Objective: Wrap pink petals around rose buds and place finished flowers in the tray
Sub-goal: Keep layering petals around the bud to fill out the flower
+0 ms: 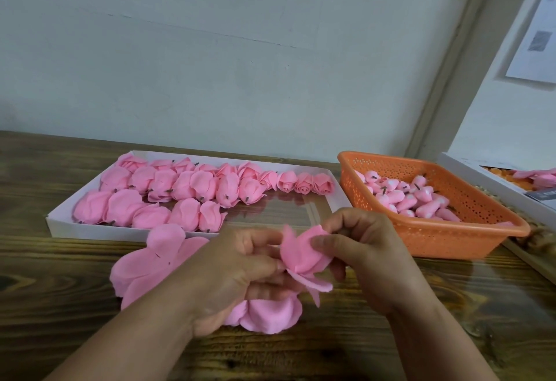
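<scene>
Petals [304, 255] — soft, curled pink — between fingers [323, 242]

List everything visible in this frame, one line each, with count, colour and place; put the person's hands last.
Finished roses: about two dozen, pink, filling the back and left of the tray.
Tray: one, white, on the table left of centre.
Basket: one, orange, perforated, right of the tray.
Rose buds: many, pink, piled in the basket.
Loose petals: a flat pile, pink, on the table under the hands.
Flower in progress: one, pink, held above the loose petals.
Box: one, white, far right, partly cut off.
Table: one, dark wood.
Left hand: holds the flower from the left.
Right hand: pinches a petal against the flower.
</scene>
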`<state>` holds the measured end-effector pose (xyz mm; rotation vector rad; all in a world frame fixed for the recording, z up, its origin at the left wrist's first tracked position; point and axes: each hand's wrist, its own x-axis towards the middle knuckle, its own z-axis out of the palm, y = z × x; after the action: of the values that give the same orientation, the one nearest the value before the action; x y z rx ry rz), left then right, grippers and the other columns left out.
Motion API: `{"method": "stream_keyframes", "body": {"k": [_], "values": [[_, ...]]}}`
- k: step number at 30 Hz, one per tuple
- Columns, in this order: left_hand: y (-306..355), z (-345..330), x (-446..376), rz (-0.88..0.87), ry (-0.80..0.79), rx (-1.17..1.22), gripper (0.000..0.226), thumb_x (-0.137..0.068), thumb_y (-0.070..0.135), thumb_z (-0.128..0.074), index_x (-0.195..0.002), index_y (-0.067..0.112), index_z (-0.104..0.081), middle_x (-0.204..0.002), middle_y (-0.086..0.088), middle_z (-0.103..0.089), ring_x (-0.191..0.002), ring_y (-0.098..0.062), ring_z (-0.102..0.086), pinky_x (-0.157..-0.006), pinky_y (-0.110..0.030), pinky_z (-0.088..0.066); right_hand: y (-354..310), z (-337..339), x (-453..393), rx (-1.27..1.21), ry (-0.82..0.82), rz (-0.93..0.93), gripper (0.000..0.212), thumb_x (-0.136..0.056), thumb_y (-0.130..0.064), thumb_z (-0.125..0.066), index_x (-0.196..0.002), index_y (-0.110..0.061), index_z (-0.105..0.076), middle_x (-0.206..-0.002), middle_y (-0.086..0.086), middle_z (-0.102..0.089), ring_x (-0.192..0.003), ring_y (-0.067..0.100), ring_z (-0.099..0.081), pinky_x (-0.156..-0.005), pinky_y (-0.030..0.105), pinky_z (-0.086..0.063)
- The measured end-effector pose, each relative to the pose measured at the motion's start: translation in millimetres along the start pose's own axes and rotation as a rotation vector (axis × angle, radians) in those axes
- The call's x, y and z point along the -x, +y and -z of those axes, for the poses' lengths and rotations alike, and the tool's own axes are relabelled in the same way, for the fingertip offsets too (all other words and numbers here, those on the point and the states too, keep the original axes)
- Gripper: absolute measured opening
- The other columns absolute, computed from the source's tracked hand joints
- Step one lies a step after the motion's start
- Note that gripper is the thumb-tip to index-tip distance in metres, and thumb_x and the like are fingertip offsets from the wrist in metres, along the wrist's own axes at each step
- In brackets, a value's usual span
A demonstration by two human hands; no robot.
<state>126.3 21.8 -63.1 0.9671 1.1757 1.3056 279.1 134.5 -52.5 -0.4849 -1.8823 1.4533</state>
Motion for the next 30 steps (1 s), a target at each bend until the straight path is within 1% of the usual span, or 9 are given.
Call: {"method": "stream_keyframes", "body": {"k": [5, 11, 16, 19, 20, 23, 25, 27, 30], "values": [[-0.5, 1.4, 0.3, -0.03, 0.01, -0.053, 0.031, -0.087, -0.008, -0.057, -0.109, 0.008, -0.07, -0.098, -0.014, -0.074, -0.076, -0.017, -0.07, -0.057, -0.02, -0.054, 0.5, 1.8, -1.0, 0.012, -0.036, 0.005, 0.012, -0.068, -0.005, -0.075, -0.064, -0.003, -0.064, -0.054, 0.017, -0.059, -0.041, 0.02, -0.045, -0.037, 0.023, -0.036], [-0.4, -3.2, -1.1, -0.165, 0.253, -0.189, 0.019, -0.083, 0.002, -0.066, -0.098, 0.015, -0.065, -0.077, -0.002, -0.074, -0.052, -0.007, -0.059, -0.046, -0.015, -0.044, 2.9, -2.6, -0.6, 0.037, -0.097, -0.019, 0.017, -0.066, -0.016, -0.072, -0.069, -0.002, -0.063, -0.053, 0.016, -0.059, -0.041, 0.018, -0.047, -0.038, 0.022, -0.038], [-5.9, -8.2, -0.6, -0.488, 0.4, -0.641, 0.024, -0.084, 0.012, -0.067, -0.076, 0.035, -0.071, -0.077, 0.021, -0.07, -0.075, 0.003, -0.064, -0.064, -0.008, -0.047, 3.2, -7.6, -0.7, -0.005, -0.034, -0.008, 0.012, -0.069, -0.01, -0.076, -0.065, -0.006, -0.066, -0.055, 0.024, -0.059, -0.039, 0.017, -0.046, -0.035, 0.022, -0.037], [-10.3, -10.7, -2.2, -0.463, 0.337, -0.604, 0.027, -0.09, 0.016, -0.06, -0.105, 0.036, -0.071, -0.099, 0.029, -0.07, -0.095, 0.014, -0.061, -0.084, -0.009, -0.048, 2.4, -9.5, -0.6, -0.077, 0.026, -0.017, 0.015, -0.076, 0.001, -0.067, -0.063, -0.007, -0.065, -0.054, 0.023, -0.056, -0.037, 0.016, -0.044, -0.034, 0.021, -0.035], [-10.8, -11.2, -2.7, -0.415, 0.286, -0.514, 0.027, -0.091, 0.019, -0.059, -0.111, 0.032, -0.07, -0.102, 0.025, -0.071, -0.095, 0.013, -0.062, -0.084, -0.011, -0.051, 1.9, -9.5, -0.4, -0.099, 0.032, -0.025, 0.014, -0.076, 0.001, -0.066, -0.063, -0.006, -0.064, -0.054, 0.023, -0.056, -0.037, 0.017, -0.044, -0.034, 0.021, -0.035], [-10.5, -11.2, -0.5, -0.303, 0.142, -0.237, 0.029, -0.081, 0.032, -0.057, -0.104, 0.031, -0.075, -0.096, 0.011, -0.075, -0.078, 0.002, -0.069, -0.057, -0.009, -0.05, -1.4, -10.4, 1.0, -0.131, 0.019, -0.034, 0.007, -0.07, -0.007, -0.067, -0.065, -0.003, -0.064, -0.054, 0.019, -0.056, -0.038, 0.017, -0.044, -0.036, 0.022, -0.035], [-10.0, -9.7, -1.3, -0.22, 0.109, -0.094, 0.028, -0.08, 0.03, -0.058, -0.101, 0.03, -0.076, -0.101, 0.001, -0.075, -0.092, -0.025, -0.071, -0.072, -0.032, -0.053, -1.9, -11.0, 1.8, -0.126, -0.002, -0.033, 0.016, -0.064, -0.015, -0.068, -0.069, 0.0, -0.063, -0.054, 0.017, -0.056, -0.039, 0.017, -0.044, -0.036, 0.023, -0.035], [-11.4, -9.7, -2.0, -0.128, 0.085, 0.041, 0.026, -0.083, 0.024, -0.06, -0.104, 0.02, -0.075, -0.104, -0.011, -0.073, -0.095, -0.052, -0.058, -0.083, -0.052, -0.032, -1.6, -10.9, 1.9, -0.12, -0.018, -0.04, 0.02, -0.063, -0.018, -0.069, -0.07, 0.0, -0.064, -0.055, 0.016, -0.056, -0.04, 0.017, -0.044, -0.037, 0.023, -0.036], [-10.7, -7.0, -1.4, -0.025, 0.066, 0.16, 0.029, -0.082, 0.023, -0.063, -0.104, 0.008, -0.073, -0.098, -0.018, -0.072, -0.081, -0.048, -0.062, -0.077, -0.051, -0.028, -1.4, -3.5, 1.3, -0.116, -0.09, -0.034, 0.014, -0.071, -0.012, -0.075, -0.072, -0.001, -0.066, -0.058, 0.015, -0.058, -0.043, 0.017, -0.047, -0.04, 0.023, -0.039]]}}
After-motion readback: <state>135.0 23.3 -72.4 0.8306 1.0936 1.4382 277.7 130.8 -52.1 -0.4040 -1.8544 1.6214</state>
